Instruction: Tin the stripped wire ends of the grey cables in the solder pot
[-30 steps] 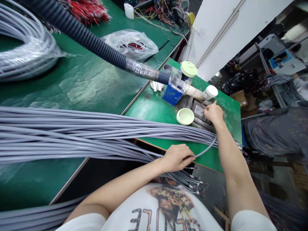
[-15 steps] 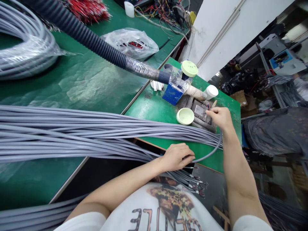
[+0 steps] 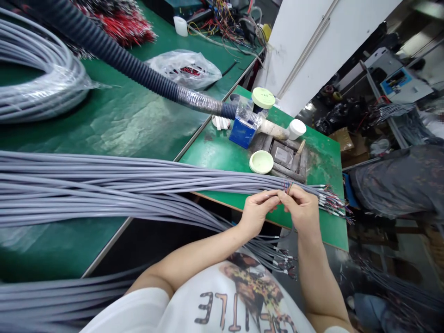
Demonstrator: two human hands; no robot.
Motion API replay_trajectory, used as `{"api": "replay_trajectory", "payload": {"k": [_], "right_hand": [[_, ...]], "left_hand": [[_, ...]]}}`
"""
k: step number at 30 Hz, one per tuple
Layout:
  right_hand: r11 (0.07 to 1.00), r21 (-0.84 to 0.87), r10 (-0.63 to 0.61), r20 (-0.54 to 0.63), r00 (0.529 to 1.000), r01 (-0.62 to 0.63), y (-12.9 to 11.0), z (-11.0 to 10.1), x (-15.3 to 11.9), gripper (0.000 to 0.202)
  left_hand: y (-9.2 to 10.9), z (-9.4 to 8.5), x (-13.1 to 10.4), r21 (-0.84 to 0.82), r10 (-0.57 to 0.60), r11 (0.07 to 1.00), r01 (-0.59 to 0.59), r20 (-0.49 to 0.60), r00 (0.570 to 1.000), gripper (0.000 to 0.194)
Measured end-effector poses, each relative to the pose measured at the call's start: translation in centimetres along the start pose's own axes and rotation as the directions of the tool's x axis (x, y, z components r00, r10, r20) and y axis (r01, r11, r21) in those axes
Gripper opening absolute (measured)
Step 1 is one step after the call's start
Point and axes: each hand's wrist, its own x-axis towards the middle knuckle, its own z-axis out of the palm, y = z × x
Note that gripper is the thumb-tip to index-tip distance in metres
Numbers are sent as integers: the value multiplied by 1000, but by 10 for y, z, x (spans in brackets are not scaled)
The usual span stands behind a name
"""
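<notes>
My right hand [image 3: 301, 203] is closed on the end of a grey multi-core cable, its thin coloured wires [image 3: 287, 186] fanning out above the fingertips. My left hand [image 3: 257, 212] meets it fingertip to fingertip, pinched on the same wires; exactly which strands it grips is hidden. Part of that cable drops below the right hand. Just behind both hands runs a thick bundle of grey cables [image 3: 166, 173], with stripped, coloured ends [image 3: 333, 203] lying at the right. More cable ends [image 3: 277, 259] hang below my left forearm.
Beyond the bundle sits a dirty square metal pot [image 3: 282, 155] under a hose nozzle [image 3: 274, 129]. Around it stand an open pale tub [image 3: 261, 162], a blue box [image 3: 242, 134] and a white jar [image 3: 297, 129]. A black corrugated hose [image 3: 138, 64] crosses above the green table [image 3: 132, 125].
My right hand has come back from the metal pot toward me, bringing the cable end. My left hand has risen to meet it, and the fingertips now touch.
</notes>
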Motion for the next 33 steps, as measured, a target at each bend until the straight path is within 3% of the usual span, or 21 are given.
{"api": "replay_trajectory", "payload": {"k": [5,10,12,14,16,19,22,24,29,33], "right_hand": [[997,76,24,42,999,-27,1,0,-9,30],[995,70,53,310,949,-78,8,-7,-25,25],[998,43,30,373,927,-50,10,-7,-32,30],[1000,5,-6,388,922,4,12,-4,-37,32],[999,-47,-11,339,941,28,13,-1,-40,30],[991,-134,4,177,984,20,16,3,-43,24],[977,-211,-25,42,999,33,18,6,-45,22],[968,-249,-38,24,999,43,18,8,-47,22],[944,-318,-54,120,991,90,14,-2,-50,16],[926,-353,-154,-27,988,135,4,-17,-42,8]], "left_hand": [[12,2,-2,-79,-37,996,37,-8,999,21],[31,-6,3,-88,-40,995,47,89,995,21],[29,-8,4,-97,-132,984,152,187,973,26],[21,-9,5,-134,-275,936,324,296,915,32],[12,-9,5,-187,-350,885,426,337,874,32],[4,-10,3,-216,-358,882,419,271,894,29],[4,-12,-4,-178,-332,910,374,229,915,35],[5,-14,-9,-138,-302,932,334,211,930,38],[3,-21,-11,-6,-221,974,226,184,958,29],[-1,-21,-13,72,-218,976,207,228,949,26]]}}
